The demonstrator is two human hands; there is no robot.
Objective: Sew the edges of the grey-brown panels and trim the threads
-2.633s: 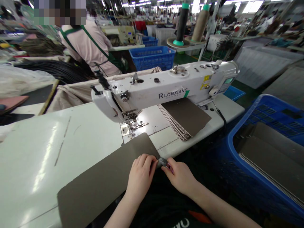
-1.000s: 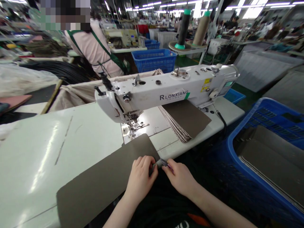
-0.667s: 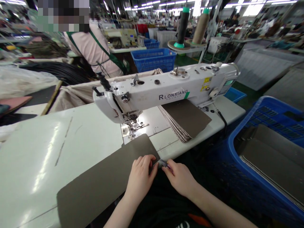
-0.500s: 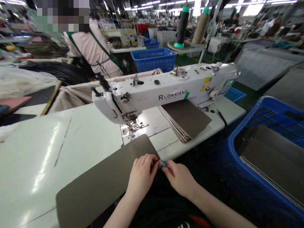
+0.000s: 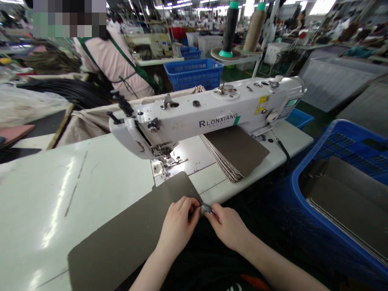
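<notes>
A long grey-brown panel (image 5: 121, 234) lies on the pale sewing table, its right end just in front of the needle area. My left hand (image 5: 181, 220) pinches the panel's edge near its right corner. In my right hand (image 5: 226, 224) is a small pointed metal tool (image 5: 207, 208), its tip at that same edge, close to my left fingertips. The white sewing machine (image 5: 188, 117) stands behind both hands. Under its arm rests a stack of similar panels (image 5: 236, 149).
A blue basket (image 5: 295, 190) holding more panels stands at the right. Thread cones (image 5: 228, 30) rise behind the machine. A person (image 5: 106, 60) in a pink top stands behind the table at the left. Another blue basket (image 5: 194, 72) is farther back.
The view has shifted slightly, so the machine and the panel appear a little farther left. Both hands keep their hold at the panel's edge, with only slight movement.
</notes>
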